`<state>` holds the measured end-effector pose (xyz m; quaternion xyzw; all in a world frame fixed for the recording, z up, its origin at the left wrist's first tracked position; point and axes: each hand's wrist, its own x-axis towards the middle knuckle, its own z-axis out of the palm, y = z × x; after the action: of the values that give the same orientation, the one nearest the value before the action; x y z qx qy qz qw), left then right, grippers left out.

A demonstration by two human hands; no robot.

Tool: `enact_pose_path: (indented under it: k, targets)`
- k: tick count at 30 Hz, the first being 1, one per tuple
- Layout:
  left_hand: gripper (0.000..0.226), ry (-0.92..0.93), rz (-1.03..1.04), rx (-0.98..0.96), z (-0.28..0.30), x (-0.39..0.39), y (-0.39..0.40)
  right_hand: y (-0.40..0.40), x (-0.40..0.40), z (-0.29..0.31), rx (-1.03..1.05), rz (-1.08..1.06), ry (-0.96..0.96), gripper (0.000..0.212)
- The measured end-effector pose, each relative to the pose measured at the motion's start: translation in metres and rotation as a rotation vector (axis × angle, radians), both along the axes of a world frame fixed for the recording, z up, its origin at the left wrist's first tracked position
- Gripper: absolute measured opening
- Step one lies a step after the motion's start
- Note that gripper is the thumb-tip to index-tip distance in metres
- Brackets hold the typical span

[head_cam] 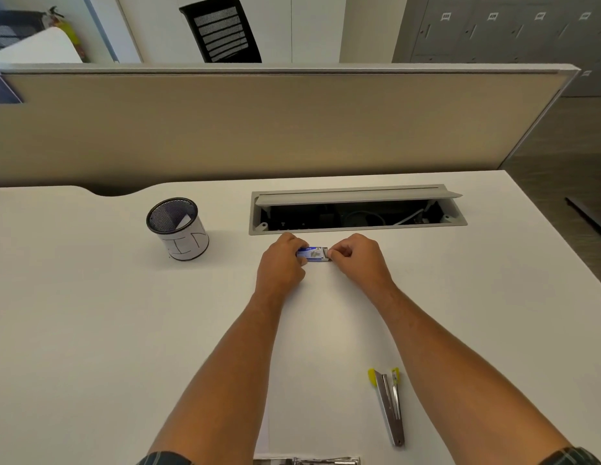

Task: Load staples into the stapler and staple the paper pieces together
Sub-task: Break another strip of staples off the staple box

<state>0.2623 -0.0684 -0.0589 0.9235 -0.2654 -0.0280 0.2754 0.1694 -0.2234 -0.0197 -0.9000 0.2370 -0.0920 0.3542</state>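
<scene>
A beige partition (258, 125) backs the white desk (91, 330); beyond stand a black chair (221, 28) and grey lockers (493, 28).

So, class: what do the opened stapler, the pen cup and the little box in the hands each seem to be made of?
Stapler: bare metal, shiny and grey, with yellow tips that look plastic.
Pen cup: black wire mesh, probably metal; the weave shows inside the rim, and white paper with marker strokes wraps the outside.
Box: likely printed card, blue and white, held between the left hand and right hand.
</scene>
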Motion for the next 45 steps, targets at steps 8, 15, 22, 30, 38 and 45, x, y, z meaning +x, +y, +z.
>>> enact_pose_path:
  k: [8, 15, 22, 30, 38, 45]
  targets:
    - [0.041, -0.004, -0.002, -0.002, 0.001, -0.001, -0.001, 0.011, 0.012, -0.002, 0.006, -0.13, 0.096, 0.019]
    - [0.042, -0.003, 0.005, -0.006, 0.0, -0.003, 0.0, 0.012, 0.007, -0.004, 0.033, -0.134, 0.08, 0.017]
    - [0.044, 0.01, -0.016, 0.006, 0.002, -0.004, 0.0, 0.008, -0.003, 0.004, 0.15, -0.248, -0.054, 0.016]
    - [0.044, 0.007, -0.035, 0.013, 0.002, -0.002, 0.001, 0.002, -0.015, 0.003, 0.17, -0.168, -0.082, 0.024]
    - [0.044, -0.004, -0.034, 0.004, 0.004, -0.004, 0.001, 0.009, -0.011, -0.001, 0.156, -0.171, -0.046, 0.02]
    - [0.041, -0.005, -0.047, -0.008, 0.004, -0.003, 0.002, 0.014, -0.011, -0.003, 0.006, -0.061, -0.046, 0.03]
